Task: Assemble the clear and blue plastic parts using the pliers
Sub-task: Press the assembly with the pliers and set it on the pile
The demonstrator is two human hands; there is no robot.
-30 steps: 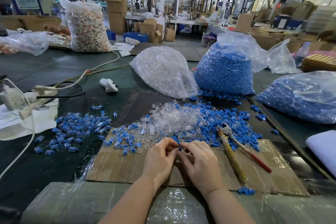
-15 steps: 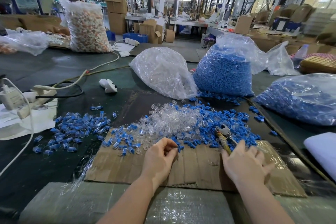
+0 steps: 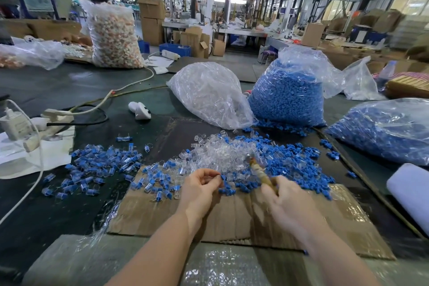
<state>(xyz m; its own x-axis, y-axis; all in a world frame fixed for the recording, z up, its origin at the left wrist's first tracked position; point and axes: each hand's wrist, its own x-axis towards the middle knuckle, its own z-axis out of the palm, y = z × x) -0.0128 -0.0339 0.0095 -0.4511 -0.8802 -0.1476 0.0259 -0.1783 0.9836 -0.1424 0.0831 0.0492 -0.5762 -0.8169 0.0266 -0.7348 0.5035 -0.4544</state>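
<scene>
Over cardboard (image 3: 162, 213), right hand (image 3: 286, 202) fingers grip blurred pliers (image 3: 261, 170).

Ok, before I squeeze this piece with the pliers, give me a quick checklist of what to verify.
1. Pliers in right hand: ok, handle gripped.
2. Part pinched in left hand: cannot tell, fingertips curl together and hide it.
3. Pliers' nose lined up on that part: not ok, it points away over the loose pile.
4. Pliers' jaws open: cannot tell, blurred.
5. Cardboard under both hands: ok.

Loose clear parts (image 3: 222, 155) and blue parts (image 3: 290, 165) heaped together; blurred pliers (image 3: 261, 170) tilted above them.
</scene>
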